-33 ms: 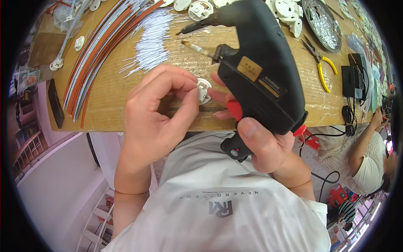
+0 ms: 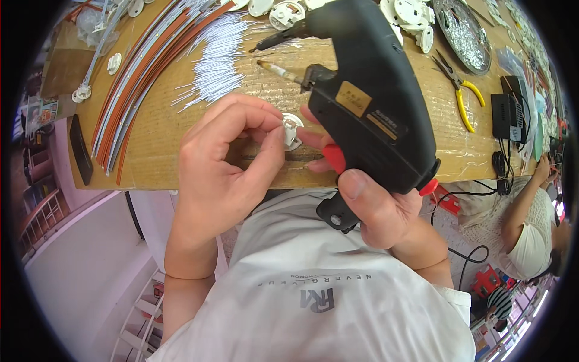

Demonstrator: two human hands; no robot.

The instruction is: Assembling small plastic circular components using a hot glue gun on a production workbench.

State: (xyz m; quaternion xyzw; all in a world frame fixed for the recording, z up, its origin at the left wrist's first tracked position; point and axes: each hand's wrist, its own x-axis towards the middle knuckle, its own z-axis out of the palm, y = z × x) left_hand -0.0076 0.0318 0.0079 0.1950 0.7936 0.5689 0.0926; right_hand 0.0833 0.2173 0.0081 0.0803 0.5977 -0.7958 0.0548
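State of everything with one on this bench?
Black soldering gun: raised in the right hand, tip pointing left; hot or cold can't be told
White round part: inner side showing, edge pinched by left hand
Pliers: lying flat, handles spread
White wires: loose pile
Orange and white strips: lying side by side, bunched
Black adapter: lying on table, cable coiled

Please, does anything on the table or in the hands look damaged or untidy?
Slightly: the soldering gun in the right hand has a brownish tip, perhaps from heat. The pile of thin white sticks is uneven, several ends poking out.
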